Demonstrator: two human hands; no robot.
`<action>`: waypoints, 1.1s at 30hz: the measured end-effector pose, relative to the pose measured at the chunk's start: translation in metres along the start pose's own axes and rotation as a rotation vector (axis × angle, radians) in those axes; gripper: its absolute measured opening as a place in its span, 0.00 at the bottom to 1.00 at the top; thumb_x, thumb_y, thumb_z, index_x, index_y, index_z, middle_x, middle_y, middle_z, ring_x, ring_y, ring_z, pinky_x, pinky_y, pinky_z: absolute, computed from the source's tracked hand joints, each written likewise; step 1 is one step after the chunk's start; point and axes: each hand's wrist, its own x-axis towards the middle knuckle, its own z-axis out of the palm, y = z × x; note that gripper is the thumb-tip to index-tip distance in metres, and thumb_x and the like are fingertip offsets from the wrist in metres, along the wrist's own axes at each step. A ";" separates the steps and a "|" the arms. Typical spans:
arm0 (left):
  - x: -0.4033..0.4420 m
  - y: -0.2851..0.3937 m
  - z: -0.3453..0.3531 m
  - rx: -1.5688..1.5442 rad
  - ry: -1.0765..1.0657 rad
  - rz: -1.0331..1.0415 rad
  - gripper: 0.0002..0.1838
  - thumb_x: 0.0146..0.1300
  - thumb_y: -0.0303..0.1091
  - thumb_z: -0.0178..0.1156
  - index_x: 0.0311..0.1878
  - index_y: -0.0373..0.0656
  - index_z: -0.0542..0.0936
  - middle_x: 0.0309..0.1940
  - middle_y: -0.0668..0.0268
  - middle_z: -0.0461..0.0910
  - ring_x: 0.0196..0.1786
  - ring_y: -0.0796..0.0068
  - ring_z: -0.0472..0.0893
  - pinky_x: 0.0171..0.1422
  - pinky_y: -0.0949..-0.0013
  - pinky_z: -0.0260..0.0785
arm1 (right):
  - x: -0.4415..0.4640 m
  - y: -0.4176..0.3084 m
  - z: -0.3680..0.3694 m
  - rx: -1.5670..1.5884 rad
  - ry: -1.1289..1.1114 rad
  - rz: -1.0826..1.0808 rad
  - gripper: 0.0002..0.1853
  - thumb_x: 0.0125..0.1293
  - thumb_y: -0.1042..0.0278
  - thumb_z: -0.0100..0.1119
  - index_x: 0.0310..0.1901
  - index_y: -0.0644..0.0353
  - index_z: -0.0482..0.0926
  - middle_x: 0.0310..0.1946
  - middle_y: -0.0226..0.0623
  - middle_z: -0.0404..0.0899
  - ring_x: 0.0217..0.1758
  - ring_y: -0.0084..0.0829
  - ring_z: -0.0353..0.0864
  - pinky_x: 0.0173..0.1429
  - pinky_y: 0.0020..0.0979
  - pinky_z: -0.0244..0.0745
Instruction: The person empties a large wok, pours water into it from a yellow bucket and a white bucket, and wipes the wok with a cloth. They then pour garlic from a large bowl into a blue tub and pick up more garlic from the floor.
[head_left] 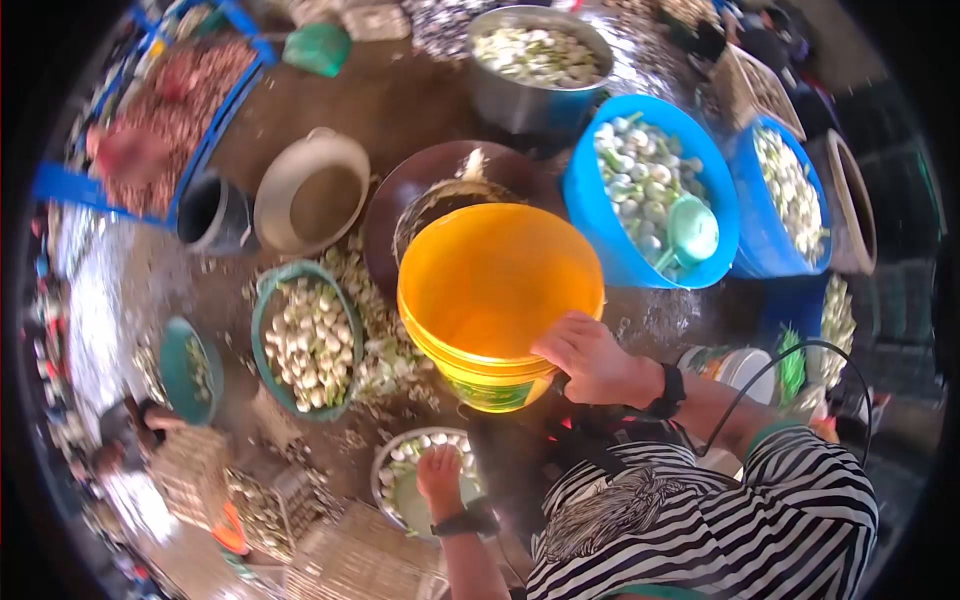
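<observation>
My right hand [588, 358] grips the near rim of a yellow bucket [500, 285], its fingers wrapped over the edge. The bucket is tilted toward me, and its inside looks bare. Lower down, my left hand [439, 478] is over a round metal basin [381, 470] of white, bulb-like vegetables [425, 441]. Its fingers are curled in, and I cannot make out what they hold. Beside that hand in the basin lies a pale green, bowl-like thing [408, 497], partly covered by the hand.
Blue tubs [590, 215] of white vegetables stand at the right, one holding a green dipper [692, 228]. A metal pot [520, 105] is behind. To the left are a green basket [262, 335] and a pale basin [325, 205]. Wicker crates [350, 555] sit at the lower left.
</observation>
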 end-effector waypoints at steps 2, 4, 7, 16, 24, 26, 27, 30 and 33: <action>-0.016 -0.016 0.024 0.132 -0.027 0.096 0.11 0.61 0.38 0.48 0.39 0.41 0.71 0.40 0.58 0.78 0.43 0.57 0.78 0.42 0.60 0.71 | -0.035 0.019 -0.047 -0.046 0.099 0.018 0.21 0.34 0.77 0.58 0.38 0.62 0.73 0.30 0.37 0.76 0.36 0.39 0.76 0.42 0.36 0.69; -0.017 -0.037 0.051 0.216 0.010 0.078 0.11 0.60 0.38 0.48 0.38 0.41 0.72 0.39 0.59 0.77 0.42 0.57 0.79 0.42 0.60 0.71 | -0.073 0.038 -0.089 -0.080 0.166 0.083 0.22 0.34 0.77 0.57 0.38 0.62 0.72 0.29 0.38 0.76 0.36 0.40 0.76 0.42 0.36 0.69; -0.037 -0.078 0.110 0.399 -0.079 0.108 0.12 0.61 0.39 0.48 0.39 0.40 0.73 0.41 0.58 0.76 0.45 0.58 0.77 0.44 0.59 0.70 | -0.132 0.060 -0.138 -0.111 0.255 0.194 0.22 0.33 0.77 0.57 0.38 0.63 0.72 0.29 0.39 0.76 0.35 0.42 0.76 0.41 0.37 0.69; -0.023 -0.117 0.197 1.368 -0.702 0.283 0.15 0.62 0.42 0.47 0.43 0.40 0.72 0.41 0.56 0.75 0.44 0.59 0.75 0.45 0.58 0.68 | -0.288 0.107 -0.224 -0.370 0.550 0.650 0.18 0.32 0.82 0.54 0.32 0.63 0.69 0.24 0.45 0.73 0.29 0.50 0.73 0.30 0.42 0.68; 0.058 -0.061 0.216 1.774 -0.741 0.061 0.06 0.49 0.32 0.58 0.32 0.45 0.75 0.27 0.59 0.75 0.28 0.63 0.74 0.32 0.62 0.69 | -0.369 0.078 -0.217 -0.396 0.780 1.338 0.15 0.40 0.77 0.60 0.34 0.61 0.73 0.27 0.44 0.75 0.34 0.49 0.75 0.36 0.41 0.71; 0.047 -0.067 0.263 1.393 -0.471 -0.252 0.05 0.50 0.31 0.56 0.31 0.43 0.73 0.25 0.58 0.73 0.27 0.64 0.73 0.30 0.62 0.69 | -0.383 0.066 -0.213 -0.393 0.848 1.485 0.14 0.42 0.74 0.63 0.34 0.59 0.73 0.29 0.44 0.76 0.36 0.48 0.76 0.39 0.40 0.72; 0.041 -0.078 0.294 1.134 -0.319 -0.425 0.05 0.51 0.31 0.56 0.30 0.42 0.72 0.23 0.57 0.72 0.26 0.64 0.73 0.30 0.62 0.68 | -0.393 0.060 -0.212 -0.403 0.875 1.522 0.16 0.41 0.74 0.64 0.35 0.59 0.74 0.29 0.43 0.76 0.36 0.47 0.76 0.39 0.40 0.72; 0.045 -0.108 0.354 1.291 -0.611 -0.424 0.08 0.57 0.36 0.47 0.24 0.45 0.67 0.26 0.63 0.69 0.33 0.66 0.69 0.32 0.65 0.64 | -0.420 0.043 -0.212 -0.447 0.937 1.654 0.16 0.40 0.73 0.66 0.35 0.59 0.74 0.30 0.41 0.77 0.36 0.45 0.77 0.39 0.39 0.72; 0.054 -0.143 0.399 1.223 -0.558 -0.544 0.12 0.59 0.38 0.47 0.20 0.49 0.65 0.27 0.67 0.68 0.34 0.66 0.69 0.32 0.65 0.63 | -0.453 0.025 -0.205 -0.443 0.933 1.898 0.17 0.41 0.71 0.66 0.36 0.58 0.74 0.28 0.41 0.76 0.34 0.46 0.77 0.38 0.38 0.72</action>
